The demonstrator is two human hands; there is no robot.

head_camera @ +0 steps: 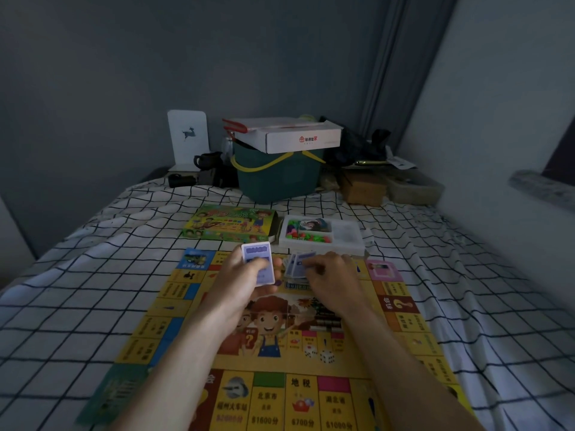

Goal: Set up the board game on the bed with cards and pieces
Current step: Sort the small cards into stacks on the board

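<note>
Over board (280,368), L hand (245,281) grips deck (258,262), R hand (329,275) pinches cards (298,264)

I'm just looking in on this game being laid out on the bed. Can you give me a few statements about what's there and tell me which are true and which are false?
1. The left hand holds a stack of cards. True.
2. The game board is still folded in its box. False: it lies spread open on the checked bedsheet.
3. Two dice lie on the board. True.
4. The right hand is empty. False: it holds a few cards.
5. The tray of coloured pieces sits beyond the board, beside the green game box. True.
</note>
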